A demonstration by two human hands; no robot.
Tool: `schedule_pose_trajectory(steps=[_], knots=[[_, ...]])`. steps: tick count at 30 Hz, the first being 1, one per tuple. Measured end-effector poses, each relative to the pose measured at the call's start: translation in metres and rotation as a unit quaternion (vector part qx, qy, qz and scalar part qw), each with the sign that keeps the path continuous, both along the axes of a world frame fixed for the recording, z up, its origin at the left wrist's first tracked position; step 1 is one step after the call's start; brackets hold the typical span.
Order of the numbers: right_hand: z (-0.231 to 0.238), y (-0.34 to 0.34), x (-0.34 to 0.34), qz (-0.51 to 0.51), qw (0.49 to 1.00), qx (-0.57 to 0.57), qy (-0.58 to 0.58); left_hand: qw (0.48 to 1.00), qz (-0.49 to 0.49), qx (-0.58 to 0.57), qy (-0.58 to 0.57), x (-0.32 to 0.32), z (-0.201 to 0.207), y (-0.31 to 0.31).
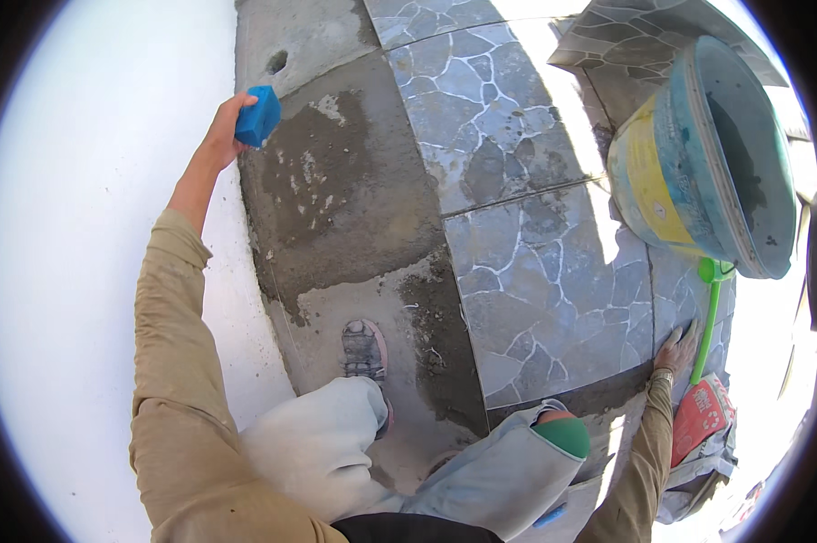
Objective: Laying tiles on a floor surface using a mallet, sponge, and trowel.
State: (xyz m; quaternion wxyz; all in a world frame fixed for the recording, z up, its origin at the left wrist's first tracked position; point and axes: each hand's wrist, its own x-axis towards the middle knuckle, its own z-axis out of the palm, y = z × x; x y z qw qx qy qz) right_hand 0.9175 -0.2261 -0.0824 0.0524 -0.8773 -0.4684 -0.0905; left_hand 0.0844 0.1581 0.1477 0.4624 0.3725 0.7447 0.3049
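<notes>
My left hand (228,127) reaches out along the white wall (92,226), its fingers wrapped round a blue rectangular block (260,116). The block looks like a sponge, and it is held over the edge of a damp, bare cement strip (354,199). On the right, my right hand (677,349) rests with fingers stretched out on the grey stone-patterned tiles (553,281). Beside that hand lies a long green handle (709,330), whose round end is by the foot of a large bucket (648,181).
The bucket is blue with a yellow band and stands at the right. Behind it leans a stone-patterned tile (608,45). A red-and-grey bag (701,421) lies near my right forearm. My shoe (365,351) is on the cement strip, which has a small hole (276,61) at its far end.
</notes>
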Motion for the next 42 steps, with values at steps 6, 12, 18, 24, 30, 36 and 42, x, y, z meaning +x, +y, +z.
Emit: schedule_pose_trajectory(steps=[6,12,18,24,30,36,42], knots=[[0.013,-0.002,-0.011,-0.063,0.995,0.028,0.074,0.878,-0.437,0.174,-0.090,0.323,0.123,-0.066],[0.026,-0.002,-0.014,-0.075,0.992,0.050,0.084,0.666,-0.675,0.303,0.096,0.594,0.152,-0.041],[0.028,-0.008,-0.010,-0.068,0.991,0.065,0.096,0.534,-0.751,0.112,0.372,0.752,0.022,0.022],[0.026,-0.011,-0.006,-0.074,0.985,0.057,0.145,0.690,-0.715,-0.092,0.057,0.701,-0.045,0.046],[0.031,-0.006,-0.009,-0.055,0.990,0.074,0.106,0.584,-0.781,-0.150,0.162,0.710,0.025,0.030],[0.023,-0.003,-0.011,-0.067,0.991,0.054,0.106,0.660,-0.665,-0.122,-0.329,0.646,0.109,0.037],[0.014,0.001,-0.013,-0.041,0.996,0.033,0.078,0.544,-0.508,-0.054,-0.666,0.508,0.108,0.003]])
